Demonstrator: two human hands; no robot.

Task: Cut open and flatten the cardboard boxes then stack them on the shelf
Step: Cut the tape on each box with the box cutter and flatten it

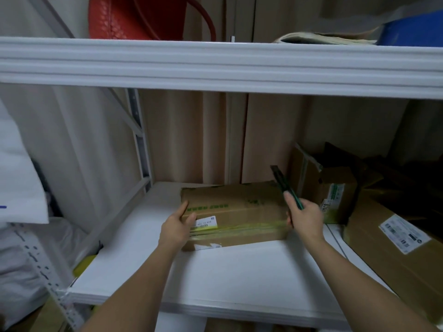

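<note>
A brown cardboard box with green print, a white label and yellowish tape lies on the white shelf board. My left hand grips the box's left end, thumb on top. My right hand is at the box's right end and holds a dark green utility knife that points up and away from me. The box looks closed and taped.
More cardboard boxes stand at the back right, and a large flat box with a white label lies at the right. A white shelf beam crosses overhead. White bags hang at the left beside the shelf's upright.
</note>
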